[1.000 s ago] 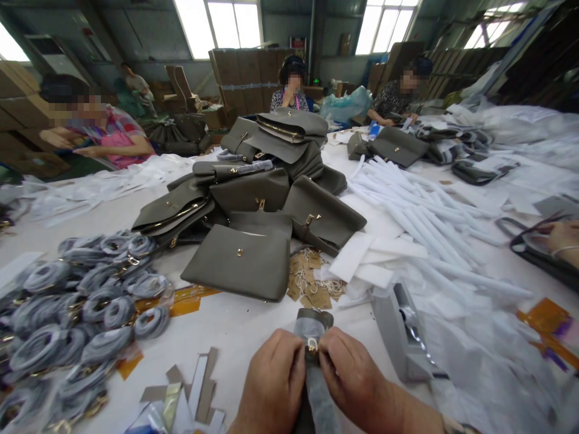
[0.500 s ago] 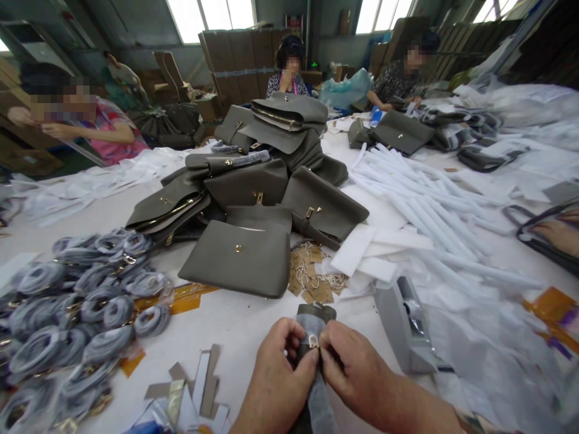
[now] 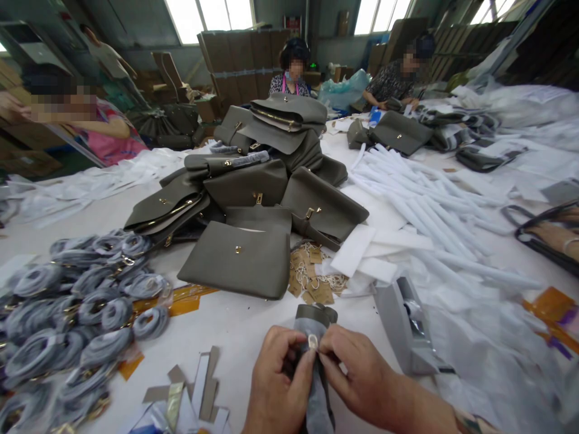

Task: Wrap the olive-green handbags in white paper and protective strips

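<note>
At the near edge of the table I have an olive-grey handbag (image 3: 314,311), seen narrow and end-on, with translucent wrapping (image 3: 319,398) along its strap. A small gold-coloured metal fitting (image 3: 312,342) shows on top between my hands. My left hand (image 3: 283,377) is closed on the left side, thumb and fingers pinching by the fitting. From the right, my right hand (image 3: 357,367) pinches the fitting's other side with thumb and forefinger. The fingers cover most of the wrapped part. Just beyond lie brown paper tags (image 3: 319,293) with white strings.
A pile of olive-grey handbags (image 3: 244,259) fills the table's middle. Coiled wrapped straps (image 3: 108,346) lie left, card strips (image 3: 205,386) front left. A grey tape dispenser (image 3: 398,325) and white foam rods (image 3: 420,199) are right. Several people (image 3: 294,75) are around the table.
My hands stay at the fitting, with small shifts of the fingers and of the fitting's tilt. Across the table, a person lowers a hand from the face; another behind at left now stands taller.
</note>
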A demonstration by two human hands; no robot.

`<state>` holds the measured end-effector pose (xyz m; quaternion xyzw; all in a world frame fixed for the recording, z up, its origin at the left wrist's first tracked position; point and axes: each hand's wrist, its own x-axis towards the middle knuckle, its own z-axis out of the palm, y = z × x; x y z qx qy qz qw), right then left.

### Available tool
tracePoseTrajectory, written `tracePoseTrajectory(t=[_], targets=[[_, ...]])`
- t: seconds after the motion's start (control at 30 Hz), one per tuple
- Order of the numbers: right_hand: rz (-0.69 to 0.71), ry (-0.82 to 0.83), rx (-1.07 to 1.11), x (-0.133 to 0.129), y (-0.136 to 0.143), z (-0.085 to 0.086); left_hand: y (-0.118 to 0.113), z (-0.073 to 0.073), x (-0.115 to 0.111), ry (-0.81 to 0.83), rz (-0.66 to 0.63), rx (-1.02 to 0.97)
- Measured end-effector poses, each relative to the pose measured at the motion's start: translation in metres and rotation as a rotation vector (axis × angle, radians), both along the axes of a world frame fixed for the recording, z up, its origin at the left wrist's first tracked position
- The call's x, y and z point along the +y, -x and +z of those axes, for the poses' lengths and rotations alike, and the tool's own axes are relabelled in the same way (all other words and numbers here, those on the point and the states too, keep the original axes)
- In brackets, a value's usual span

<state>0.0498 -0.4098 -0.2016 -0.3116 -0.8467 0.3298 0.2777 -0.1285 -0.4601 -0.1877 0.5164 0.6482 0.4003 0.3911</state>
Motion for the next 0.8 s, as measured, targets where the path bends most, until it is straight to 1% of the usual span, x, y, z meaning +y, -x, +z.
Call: tracePoseTrajectory(t=[0.07,0.13,0.23,0.33,0.4,0.47,0.57,0.63,0.7,0.8], targets=[[-0.011,0.112,0.017,-0.001,-0.004,-0.001,0.003,0.000,-0.003,-0.100,-0.038,0.043],[-0.044,0.189,0.039,0.000,-0.008,-0.002,0.005,0.000,-0.006,-0.164,-0.095,0.077],[-0.067,0.235,0.069,0.002,-0.011,0.000,0.008,0.001,-0.007,-0.203,-0.149,0.117],[-0.035,0.151,0.053,0.001,-0.008,0.004,0.011,0.002,-0.007,-0.181,-0.175,0.173],[-0.061,0.046,0.018,-0.001,-0.004,0.006,0.012,0.003,-0.006,-0.182,-0.205,0.232],[-0.089,-0.076,-0.016,-0.002,0.001,0.008,0.013,0.004,-0.005,-0.206,-0.257,0.323],[-0.050,-0.235,-0.059,-0.003,0.006,0.008,0.012,0.003,-0.004,-0.266,-0.335,0.508],[-0.019,-0.272,-0.087,-0.004,0.007,0.007,0.011,0.000,-0.004,-0.317,-0.344,0.628],[-0.023,-0.274,-0.105,-0.004,0.008,0.006,0.011,-0.003,-0.004,-0.364,-0.346,0.711],[-0.045,-0.273,-0.101,-0.005,0.009,0.004,0.012,-0.005,-0.004,-0.397,-0.379,0.748]])
